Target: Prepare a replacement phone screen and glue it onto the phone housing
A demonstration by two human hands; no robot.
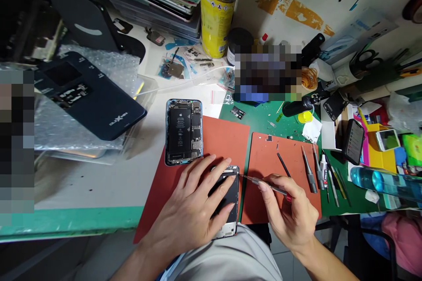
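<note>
My left hand (194,202) lies with fingers spread over a phone screen assembly (231,210), back side up, near the table's front edge. In my right hand (290,210) is a thin metal screwdriver (263,182) with a red end, held between thumb and fingers. Its tip meets the upper right edge of the screen assembly. Just beyond my left fingers, an opened phone body (183,134) in a blue frame shows its battery and circuit boards. Both phone parts rest on a red-brown mat (224,136); my left palm hides part of the screen assembly.
A second red mat (263,153) bears a dark stick (283,164). Several tweezers (309,169) lie right of it. A dark blue device (92,96) sits on bubble wrap at left. A yellow spray can (217,17) stands behind; a blue bottle (385,182) lies right.
</note>
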